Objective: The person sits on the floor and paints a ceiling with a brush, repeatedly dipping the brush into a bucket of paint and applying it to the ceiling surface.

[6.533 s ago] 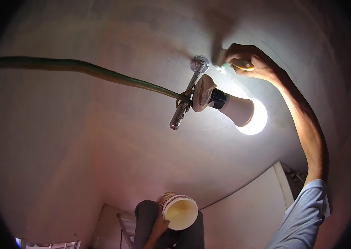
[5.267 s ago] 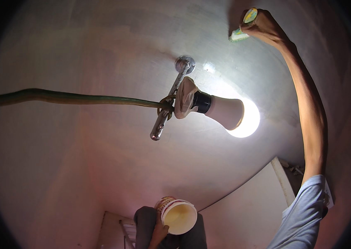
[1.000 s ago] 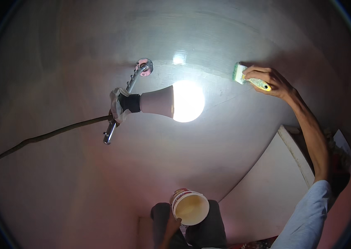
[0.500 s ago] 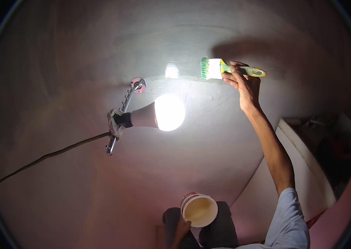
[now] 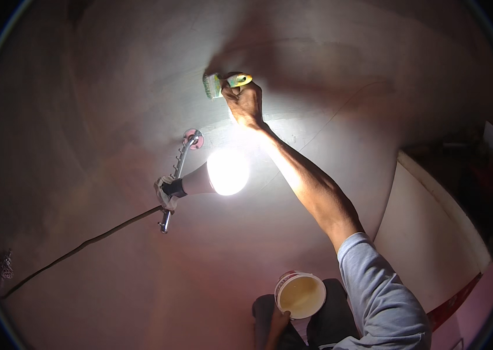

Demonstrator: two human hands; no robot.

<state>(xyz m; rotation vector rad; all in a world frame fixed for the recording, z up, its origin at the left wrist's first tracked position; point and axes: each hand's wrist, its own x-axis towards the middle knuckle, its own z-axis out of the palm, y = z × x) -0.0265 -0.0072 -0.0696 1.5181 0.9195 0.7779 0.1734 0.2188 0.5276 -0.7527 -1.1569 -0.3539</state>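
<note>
One broad pale ceiling (image 5: 112, 87) fills nearly the whole view, and everything else is placed against it. Below its middle glows a lit bulb (image 5: 227, 171), strapped to a metal rod (image 5: 177, 178) that hangs from the ceiling, with a dark cable (image 5: 83, 245) trailing away leftward. Above the bulb, the right hand (image 5: 245, 104) is clamped around a paintbrush (image 5: 223, 83), its bristles pressed to the ceiling. Far beneath the bulb, the left hand (image 5: 278, 322) grips a small paint bucket (image 5: 300, 295) from below.

I see a lit bulb (image 5: 227, 171) clamped to a metal ceiling rod (image 5: 177, 175). Dark cable (image 5: 83, 245) trails left. Pale wall panel (image 5: 433, 233) at right.
</note>
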